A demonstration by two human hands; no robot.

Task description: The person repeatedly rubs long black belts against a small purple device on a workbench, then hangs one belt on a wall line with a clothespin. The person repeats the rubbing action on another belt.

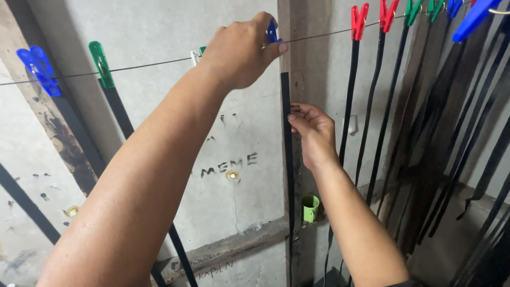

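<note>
- Head view, far left: one blue peg (38, 69) and one green peg (100, 64) on the wire line (149, 65), each pinning one black strip.
- Left hand (241, 50), fingers pinching a blue clothespin (272, 32) at the line.
- Black strip (287, 159) hangs just below it, long axis vertical, top end up toward that clothespin.
- Right hand (314, 135), fingers closed on this strip's upper part.
- One small green cup (311, 208) sits on a ledge.
- Right: two red pegs (359, 21), more green and blue ones, many strips.

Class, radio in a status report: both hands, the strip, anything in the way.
Left hand up at the wire, pinching a blue peg. Right hand holds the black strip below it. Red peg and hung strips close on the right.
</note>
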